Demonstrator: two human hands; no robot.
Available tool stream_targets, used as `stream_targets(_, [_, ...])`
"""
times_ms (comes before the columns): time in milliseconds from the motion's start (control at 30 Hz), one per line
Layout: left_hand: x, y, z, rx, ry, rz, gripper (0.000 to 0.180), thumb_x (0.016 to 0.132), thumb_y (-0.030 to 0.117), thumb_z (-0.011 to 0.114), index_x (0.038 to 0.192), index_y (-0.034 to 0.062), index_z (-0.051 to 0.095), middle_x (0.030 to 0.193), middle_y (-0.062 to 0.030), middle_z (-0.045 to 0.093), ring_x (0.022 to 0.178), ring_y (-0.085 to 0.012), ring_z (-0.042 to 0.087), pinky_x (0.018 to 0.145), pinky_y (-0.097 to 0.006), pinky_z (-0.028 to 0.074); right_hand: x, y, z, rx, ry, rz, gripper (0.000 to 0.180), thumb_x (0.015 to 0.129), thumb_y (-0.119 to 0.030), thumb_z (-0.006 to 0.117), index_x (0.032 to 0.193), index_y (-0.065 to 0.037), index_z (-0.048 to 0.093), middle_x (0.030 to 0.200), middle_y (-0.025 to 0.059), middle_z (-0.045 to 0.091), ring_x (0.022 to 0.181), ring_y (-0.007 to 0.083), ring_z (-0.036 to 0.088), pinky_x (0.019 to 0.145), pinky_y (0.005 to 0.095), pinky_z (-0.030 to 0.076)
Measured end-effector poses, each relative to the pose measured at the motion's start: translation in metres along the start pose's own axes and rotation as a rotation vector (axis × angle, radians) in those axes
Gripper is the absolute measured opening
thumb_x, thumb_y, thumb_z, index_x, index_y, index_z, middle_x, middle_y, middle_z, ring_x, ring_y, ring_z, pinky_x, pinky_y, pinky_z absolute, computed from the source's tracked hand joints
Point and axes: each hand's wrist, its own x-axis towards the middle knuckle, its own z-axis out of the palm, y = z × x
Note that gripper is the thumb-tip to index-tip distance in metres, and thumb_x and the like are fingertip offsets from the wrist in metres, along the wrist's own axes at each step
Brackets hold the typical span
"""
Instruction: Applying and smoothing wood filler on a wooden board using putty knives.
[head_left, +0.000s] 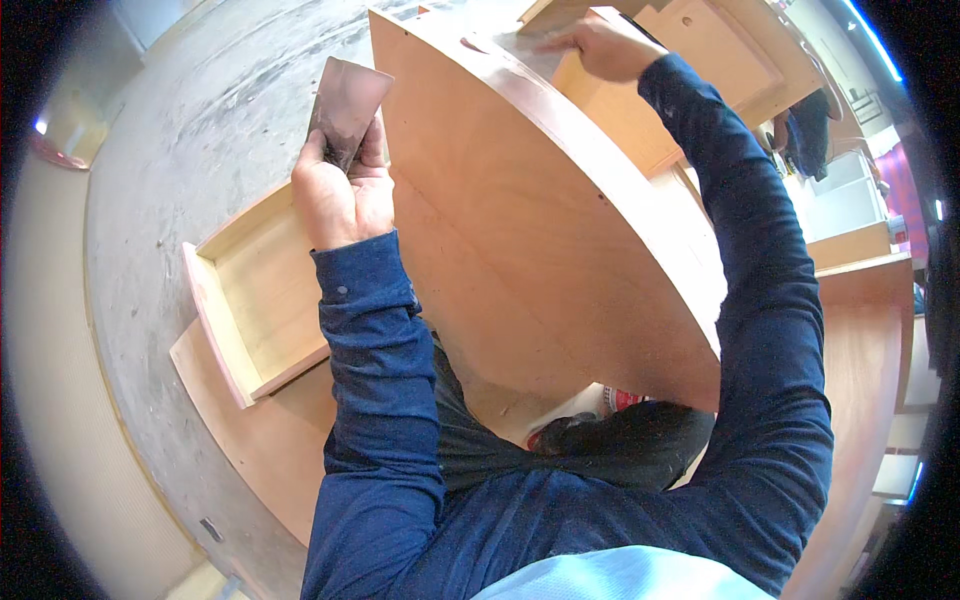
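Observation:
In my left hand (343, 195) is a flat, rectangular, pinkish-grey plate (352, 105), gripped at its lower end with the thumb on one side and fingers on the other. Dark smudges mark the plate near my fingers. A large wooden panel (500, 210) stands upright in front of me, its pale long edge (590, 150) facing up. My right arm reaches over to the far end of that edge. There my right hand (615, 50) is next to the panel's top, its fingers pointing left and blurred by motion; whether they hold anything I cannot make out.
On the left, a shallow wooden drawer (262, 290) lies on a curved wooden board (255, 430) over the grey floor (150, 260). More wooden cabinet parts (710, 50) stand at the far right. A red-and-white container (622, 399) sits near my leg.

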Motion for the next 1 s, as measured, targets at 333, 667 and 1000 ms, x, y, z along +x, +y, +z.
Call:
stream_targets(333, [0.005,0.006,-0.013,0.003,0.000,-0.029,0.029,0.100,0.011,0.037,0.114,-0.0114,0.048,0.113,-0.0204,0.060,0.097,-0.0278,0.065,0.084,-0.037,0.060,0.108,-0.008,0.020,0.108,0.105,-0.031,0.049,0.077,0.001,0.052,0.121,-0.013,0.066,0.122,0.0162,0.064,0.111,0.0311,0.062,0.097,0.0404,0.047])
stream_targets(667, [0.011,0.027,-0.031,-0.024,0.041,0.014,0.027,0.098,0.008,0.040,0.113,-0.0120,0.049,0.109,-0.0203,0.062,0.093,-0.0273,0.067,0.083,-0.037,0.061,0.059,-0.055,0.003,0.052,-0.092,-0.117,0.046,0.079,0.002,0.050,0.120,-0.014,0.067,0.125,0.0159,0.062,0.116,0.0297,0.058,0.102,0.0400,0.042])
stream_targets(1000, [0.019,0.002,-0.015,-0.039,-0.017,-0.053,0.028,0.098,0.009,0.038,0.115,-0.0124,0.048,0.112,-0.0205,0.061,0.095,-0.0278,0.066,0.084,-0.037,0.060,-0.022,0.003,0.018,0.185,0.103,-0.071,0.065,0.073,0.014,0.042,0.124,-0.019,0.066,0.089,0.0206,0.067,0.078,0.0229,0.062,0.077,0.0297,0.050])
